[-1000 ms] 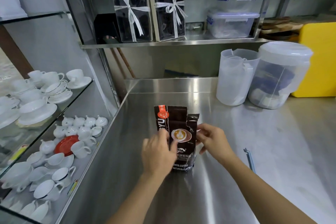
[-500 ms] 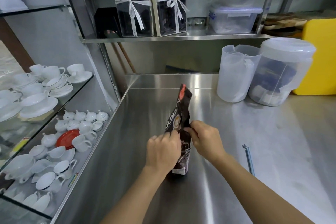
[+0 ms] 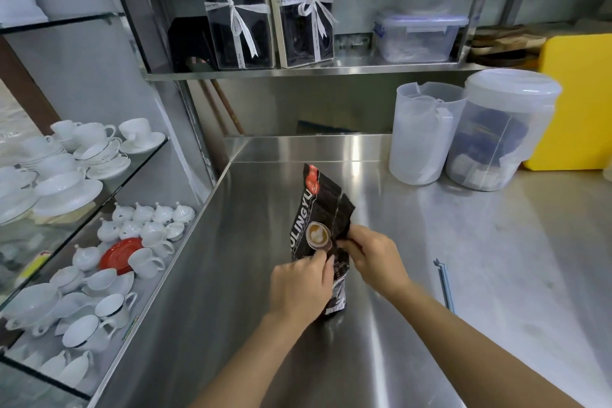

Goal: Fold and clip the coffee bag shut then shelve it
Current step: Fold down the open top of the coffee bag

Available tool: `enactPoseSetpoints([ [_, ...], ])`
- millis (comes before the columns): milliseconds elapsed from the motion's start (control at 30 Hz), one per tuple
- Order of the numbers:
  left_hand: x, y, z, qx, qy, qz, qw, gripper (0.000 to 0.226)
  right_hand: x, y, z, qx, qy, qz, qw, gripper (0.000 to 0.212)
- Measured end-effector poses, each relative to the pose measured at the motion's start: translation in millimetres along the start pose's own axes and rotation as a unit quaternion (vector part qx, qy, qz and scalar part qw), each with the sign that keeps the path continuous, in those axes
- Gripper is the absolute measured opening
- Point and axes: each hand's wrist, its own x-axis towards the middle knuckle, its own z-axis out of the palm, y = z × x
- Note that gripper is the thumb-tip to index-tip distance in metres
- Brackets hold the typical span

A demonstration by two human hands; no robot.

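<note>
A dark brown coffee bag (image 3: 319, 212) with a latte picture and a red top corner stands on the steel counter (image 3: 251, 275), its upper part leaning away and to the left. My left hand (image 3: 299, 288) grips the bag's lower left side. On the right edge of the bag, my right hand (image 3: 374, 257) pinches the middle between thumb and fingers. A thin pale blue clip (image 3: 445, 285) lies flat on the counter to the right, apart from both hands.
A frosted jug (image 3: 420, 132) and a lidded plastic tub (image 3: 500, 129) stand at the back right beside a yellow container (image 3: 579, 103). The steel shelf (image 3: 298, 71) above holds two ribboned gift boxes and plastic boxes. Glass shelves with white cups (image 3: 82, 175) fill the left.
The bag turned from facing me to edge-on, then back to a slanted view with its front showing. Both hands moved from its sides to grip it lower down.
</note>
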Motion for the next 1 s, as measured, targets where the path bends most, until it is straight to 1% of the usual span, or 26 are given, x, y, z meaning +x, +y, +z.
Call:
enactPoseSetpoints([
  [33,3.2,1.0,-4.6,-0.037,-0.001,-0.005,0.999,0.035,1.8,1.2,-6.3,0.029,-0.022,0.013,0.999,0.018],
  [67,8.2,0.7,-11.5,-0.089,0.016,-0.018,0.996,0.036,4.8,2.8,-12.7,0.051,-0.036,0.014,0.998,0.026],
  [100,14.7,-0.7,-20.1,-0.144,0.046,-0.038,0.988,0.033,8.0,2.4,-20.0,0.06,-0.051,0.016,0.997,0.042],
  [133,22.1,-3.4,-28.9,-0.186,0.091,-0.06,0.976,0.027,9.6,4.1,-25.1,0.066,-0.071,0.021,0.995,0.052],
  [167,31.7,-6.1,-38.1,-0.215,0.13,-0.08,0.965,0.018,11.3,7.1,-27.7,0.062,-0.085,0.026,0.994,0.052],
  [200,43.7,-10.5,-45.0,-0.246,0.145,-0.09,0.954,0.012,12.9,9.3,-29.4,0.053,-0.096,0.022,0.994,0.047],
  [233,56.8,-13.7,-52.5,-0.283,0.135,-0.092,0.945,0.02,13.9,10.2,-30.4,0.04,-0.101,0.013,0.994,0.039],
  [267,72.1,-19.0,-57.8,-0.32,0.103,-0.092,0.937,0.032,14.6,8.9,-31.3,0.03,-0.104,0.001,0.994,0.032],
  [300,86.6,-23.5,-61.8,-0.338,0.052,-0.093,0.935,0.039,15.1,6.1,-32.3,0.025,-0.112,-0.007,0.993,0.024],
  [333,99.5,-27.5,-64.8,-0.341,-0.002,-0.09,0.936,0.038,16.0,4.3,-33.2,0.02,-0.121,-0.021,0.992,0.017],
  [367,108.1,-29.2,-69.2,-0.338,-0.05,-0.083,0.936,0.031,16.9,1.5,-34.8,0.007,-0.132,-0.025,0.991,0.015],
  [400,113.2,-29.9,-72.0,-0.336,-0.077,-0.07,0.936,0.025,18.3,1.0,-36.0,-0.009,-0.142,-0.027,0.989,0.013],
  [433,116.0,-31.1,-74.0,-0.332,-0.075,-0.056,0.939,0.024,20.1,0.9,-37.9,-0.025,-0.146,-0.015,0.989,0.015],
  [500,118.4,-32.5,-78.2,-0.305,-0.046,-0.043,0.95,0.025,23.6,4.0,-43.6,-0.022,-0.136,0.037,0.99,0.012],
  [533,117.9,-31.9,-80.3,-0.284,-0.029,-0.038,0.958,0.022,24.3,5.7,-47.6,0.011,-0.123,0.063,0.99,0.01],
  [600,115.7,-30.8,-83.6,-0.247,-0.005,-0.023,0.969,0.01,24.5,3.3,-60.1,0.142,-0.087,0.107,0.98,0.021],
  [633,114.7,-30.8,-84.3,-0.237,0.0,-0.014,0.971,0.008,25.2,-0.5,-66.7,0.213,-0.067,0.117,0.968,0.022],
  [667,114.0,-31.1,-84.4,-0.231,0.005,-0.008,0.973,0.007,26.3,-6.6,-72.7,0.26,-0.049,0.116,0.957,0.02],
  [700,113.9,-31.7,-83.7,-0.227,0.005,-0.005,0.974,0.007,28.6,-12.3,-76.6,0.281,-0.03,0.106,0.953,0.018],
  [833,114.4,-33.5,-84.5,-0.21,0.011,-0.003,0.978,0.008,43.3,-31.5,-77.2,0.238,0.042,0.066,0.968,0.002],
  [900,111.8,-30.5,-84.4,-0.19,0.043,0.005,0.981,0.009,49.3,-33.4,-74.4,0.204,0.064,0.062,0.975,0.005],
  [1000,107.5,-26.7,-88.2,-0.198,0.124,-0.001,0.972,0.01,55.2,-32.5,-73.3,0.195,0.119,0.074,0.971,0.017],
])
